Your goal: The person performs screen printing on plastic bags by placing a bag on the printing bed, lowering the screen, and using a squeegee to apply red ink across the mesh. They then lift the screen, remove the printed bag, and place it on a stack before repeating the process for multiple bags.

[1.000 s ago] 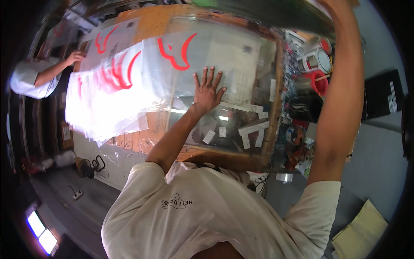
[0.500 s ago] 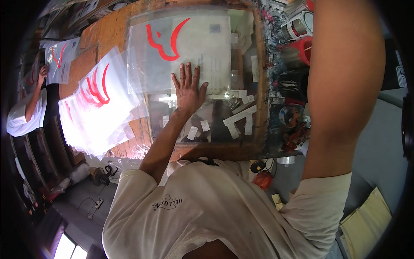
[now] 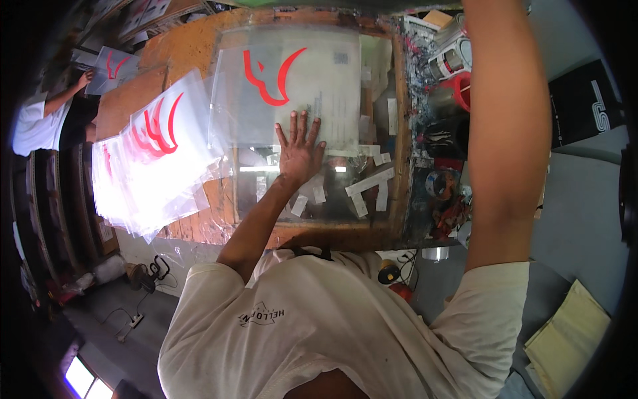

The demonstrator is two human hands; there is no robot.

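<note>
Pretty cluttered workshop: shelves (image 3: 50, 199) down the left, grey floor, and a wooden table (image 3: 179, 50) with paint-smeared stuff along its right edge, like a can (image 3: 448, 63), a red cup (image 3: 463, 93) and a roll of tape (image 3: 438, 183).

The main piece, a clear sheet (image 3: 229, 123) with a red mark (image 3: 284, 81), lies flat on a glass panel (image 3: 325, 214) set in the table, with white strips (image 3: 372, 181) scattered just below it. The left hand (image 3: 299, 153) is open and flat, fingers spread over the sheet's near edge. The right arm (image 3: 508, 100) runs up past the top, so I can't tell what the right hand is doing. A messy pile of printed sheets (image 3: 149, 176) sits just left of the panel.

What's changed: the co-worker's hand (image 3: 85, 78) was at the table's far left corner a second ago, and now it grips a similar printed sheet (image 3: 125, 76) away from the table. My read is that one piece has been cleared off, while the one under the left hand looks pretty much in place.
</note>
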